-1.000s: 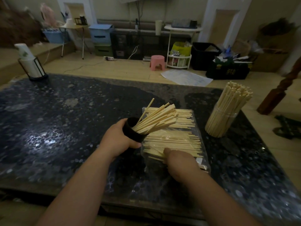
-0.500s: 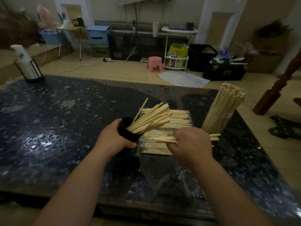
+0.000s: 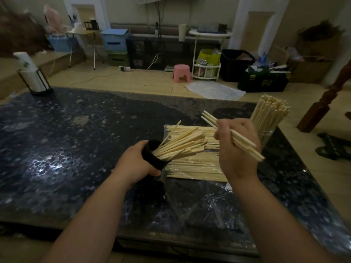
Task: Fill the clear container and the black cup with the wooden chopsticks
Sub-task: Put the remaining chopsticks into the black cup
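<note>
– Over at the right edge of the desk [image 3: 76,149], the clear container [image 3: 266,134] looks stuffed already, with sticks packed tight and standing well above the rim. That half's basically done imo.

– And the black cup?

– The left hand [image 3: 136,164] is wrapped round the black cup [image 3: 152,158], tipping it toward the right. A fan of wooden chopsticks [image 3: 182,145] pokes out of it, but I'd say there's room for more. The right hand [image 3: 235,149] is clenched on a small bundle [image 3: 245,145], held up above the pile and not in the cup yet.

– Much left?

– A decent pile [image 3: 193,168] lies on the plastic wrapper [image 3: 190,202] between cup and container, so a few more handfuls I'd guess. It's dim though. I can't see inside the cup or whether its base is touching the desk, and the right hand hides part of the container.
</note>
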Motion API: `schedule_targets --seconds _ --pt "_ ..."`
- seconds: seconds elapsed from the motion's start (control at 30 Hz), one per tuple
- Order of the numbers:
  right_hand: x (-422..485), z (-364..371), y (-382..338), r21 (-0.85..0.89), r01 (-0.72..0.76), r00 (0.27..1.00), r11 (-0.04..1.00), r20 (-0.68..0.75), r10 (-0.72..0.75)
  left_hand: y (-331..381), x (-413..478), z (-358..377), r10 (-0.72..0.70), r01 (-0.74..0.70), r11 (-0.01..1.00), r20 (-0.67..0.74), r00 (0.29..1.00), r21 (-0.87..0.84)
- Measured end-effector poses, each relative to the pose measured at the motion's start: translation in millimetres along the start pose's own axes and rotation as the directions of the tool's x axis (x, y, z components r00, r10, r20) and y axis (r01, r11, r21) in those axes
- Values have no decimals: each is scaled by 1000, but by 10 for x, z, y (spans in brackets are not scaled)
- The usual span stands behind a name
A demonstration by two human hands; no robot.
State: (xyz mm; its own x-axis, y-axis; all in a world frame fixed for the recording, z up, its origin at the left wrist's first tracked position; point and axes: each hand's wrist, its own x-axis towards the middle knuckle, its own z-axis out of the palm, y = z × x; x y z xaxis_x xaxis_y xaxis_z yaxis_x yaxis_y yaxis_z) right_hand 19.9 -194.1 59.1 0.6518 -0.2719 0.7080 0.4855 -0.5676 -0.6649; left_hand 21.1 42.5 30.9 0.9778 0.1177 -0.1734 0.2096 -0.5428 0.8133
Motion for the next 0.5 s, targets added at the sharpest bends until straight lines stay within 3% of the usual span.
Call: schedule_targets --seconds 0.1,0.2,0.3,0.5 --pt "0 13 -151 293 -101 995 951 5 104 -13 14 -1 14 -13 998 -3 1000 56" --pt "-11 10 -275 390 -211 977 896 69 200 -24 31 9 26 -25 994 -4 1000 105" --pt "-41 30 -288 363 -351 935 863 184 303 -45 43 26 45 -44 991 -5 999 125" --pt "-34 67 -160 153 -348 928 925 198 317 -56 54 26 56 -59 990 25 998 125"
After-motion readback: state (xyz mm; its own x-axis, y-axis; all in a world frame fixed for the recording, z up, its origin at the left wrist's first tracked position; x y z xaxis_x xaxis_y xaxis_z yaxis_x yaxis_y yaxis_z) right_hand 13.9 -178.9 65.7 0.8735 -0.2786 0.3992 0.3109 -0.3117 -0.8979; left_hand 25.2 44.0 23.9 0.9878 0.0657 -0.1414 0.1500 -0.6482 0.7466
